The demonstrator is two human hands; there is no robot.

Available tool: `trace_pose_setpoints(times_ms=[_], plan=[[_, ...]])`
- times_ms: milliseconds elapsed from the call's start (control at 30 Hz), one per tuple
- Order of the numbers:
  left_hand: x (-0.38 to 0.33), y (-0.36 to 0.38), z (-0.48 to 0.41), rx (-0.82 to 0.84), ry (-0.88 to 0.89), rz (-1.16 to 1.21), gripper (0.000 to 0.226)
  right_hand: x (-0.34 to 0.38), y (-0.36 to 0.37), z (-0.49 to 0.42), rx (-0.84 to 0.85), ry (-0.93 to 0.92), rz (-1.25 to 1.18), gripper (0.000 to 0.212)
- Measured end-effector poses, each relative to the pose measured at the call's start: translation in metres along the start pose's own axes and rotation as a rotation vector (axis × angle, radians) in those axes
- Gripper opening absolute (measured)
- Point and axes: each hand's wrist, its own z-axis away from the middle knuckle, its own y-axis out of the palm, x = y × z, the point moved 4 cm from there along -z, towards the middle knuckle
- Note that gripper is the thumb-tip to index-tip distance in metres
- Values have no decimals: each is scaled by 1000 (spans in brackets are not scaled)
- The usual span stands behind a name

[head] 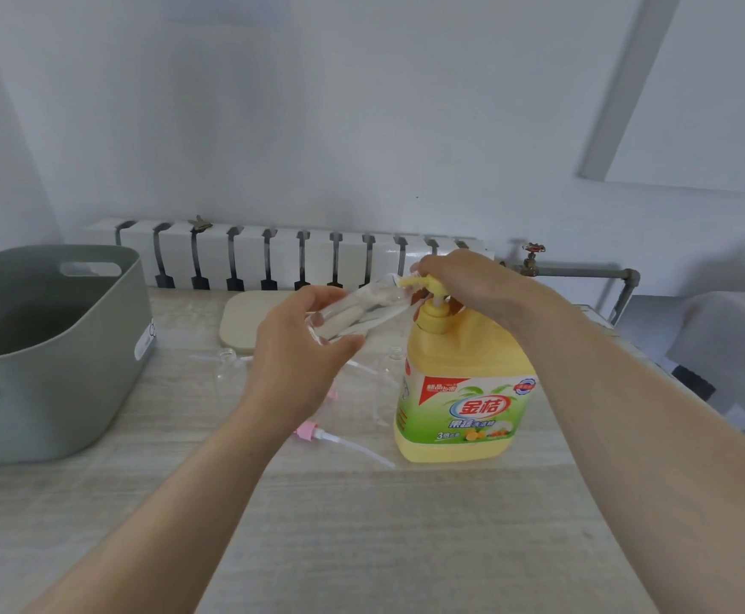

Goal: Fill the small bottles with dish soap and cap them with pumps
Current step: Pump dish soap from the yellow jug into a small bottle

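A white wall and a white ribbed radiator (273,254) run behind a pale, wood-grain desk (362,525). A metal pipe with a red valve (533,249) leaves the radiator, beyond the right grip (463,281).

The left grip (300,352) is clamped on a clear small bottle (357,312), with the thumb on the near side and the fingers wrapped round the far side. The bottle is held off the desk and tilted. Its base lies in the left grip and its mouth points up towards the right grip, where it meets the yellow spout (410,283). How much is in the bottle cannot be told.

The right grip is closed over the pump head (433,291) of the dish soap jug (463,405), with the fingers bent down over its top. The jug is yellow with a green and red label. It stands upright on the desk directly below the right grip and just to the right of the left grip.

Under the left grip's wrist a pink pump (313,431) with a long clear tube lies flat on the desk. An empty clear bottle (228,370) stands just left of the left grip. Another faint one (390,365) stands between that grip and the jug. A beige pad (246,321) lies beyond the left grip. A grey-green tub (52,347) with cut-out handles sits well to its left.
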Motion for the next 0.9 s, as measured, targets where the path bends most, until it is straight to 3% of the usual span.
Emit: trace_pose_setpoints(times_ms=[133, 267, 400, 567, 733, 900], plan=[[-3, -1, -2, 0, -19, 14, 44, 5, -3, 9, -7, 22, -93, 54], [-5, -2, -2, -3, -27, 17, 44, 6, -5, 14, -14, 33, -146, 38], [-6, -1, -2, -3, -28, 11, 44, 6, -5, 13, -28, 42, -127, 41], [-6, -2, -2, -1, -24, -2, 46, 5, -3, 9, -26, 38, -30, 62], [-2, -1, -2, -3, -10, -6, 45, 2, -1, 1, 2, 24, 20, 37], [0, 1, -1, -3, 5, -24, 43, -1, 1, -6, -37, 31, 42, 41]])
